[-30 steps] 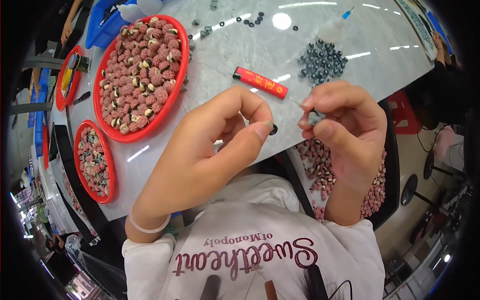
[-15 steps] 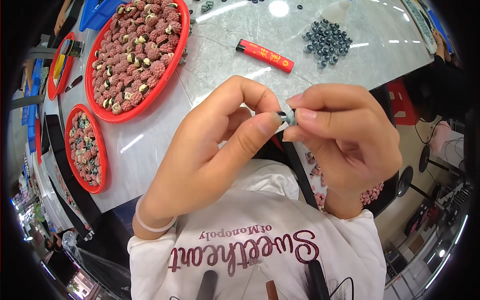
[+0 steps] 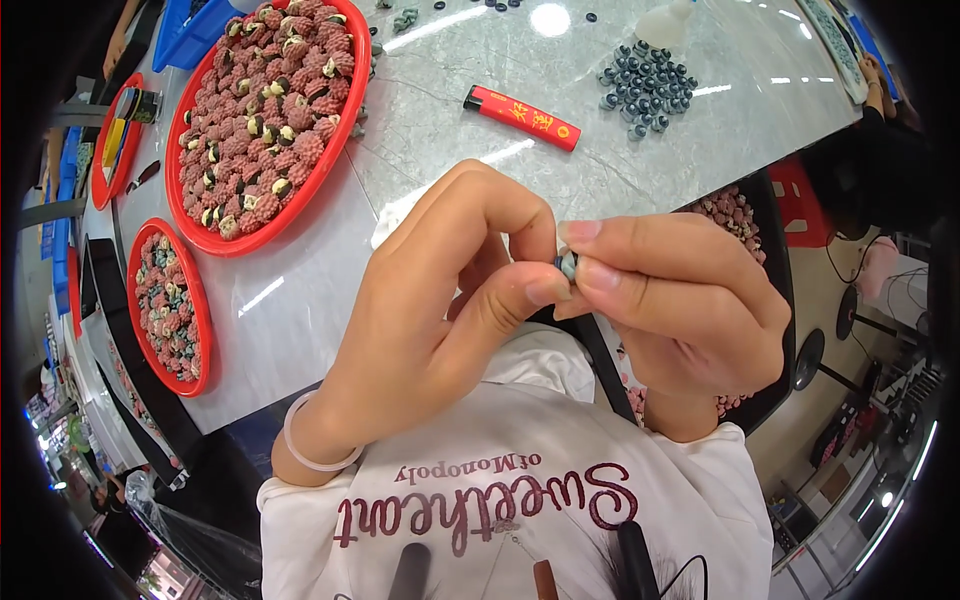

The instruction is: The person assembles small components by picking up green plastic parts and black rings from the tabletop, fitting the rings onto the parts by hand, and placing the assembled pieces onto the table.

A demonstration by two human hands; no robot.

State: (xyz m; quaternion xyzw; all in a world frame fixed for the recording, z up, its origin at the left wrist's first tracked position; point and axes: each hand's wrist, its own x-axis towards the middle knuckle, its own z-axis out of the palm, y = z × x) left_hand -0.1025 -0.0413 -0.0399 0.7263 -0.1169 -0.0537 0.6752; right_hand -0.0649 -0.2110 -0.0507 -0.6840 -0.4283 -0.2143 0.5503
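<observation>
My left hand (image 3: 430,310) and my right hand (image 3: 690,310) meet above the near table edge, fingertips almost touching. Between them is a small grey-green piece with a black part (image 3: 567,264), pinched from both sides and mostly covered by the fingers. The left thumb and forefinger close on its black end; the right thumb and fingers grip the grey-green end. Farther off lies a cluster of similar grey-green pieces with black tops (image 3: 648,88). A red lighter with a black end (image 3: 522,117) rests on the table beyond my left hand.
A large red tray (image 3: 347,95) heaped with pink ridged pieces stands left, with a smaller red tray (image 3: 203,340) of mixed pieces nearer. A white bottle (image 3: 664,22) stands behind the cluster. Loose pink pieces (image 3: 735,215) lie in a black bin right. Another person's arm (image 3: 875,90) shows far right.
The two hands have come closer together, and the piece between them is more covered. My right hand has shifted slightly left and down. The view has tilted slightly.
</observation>
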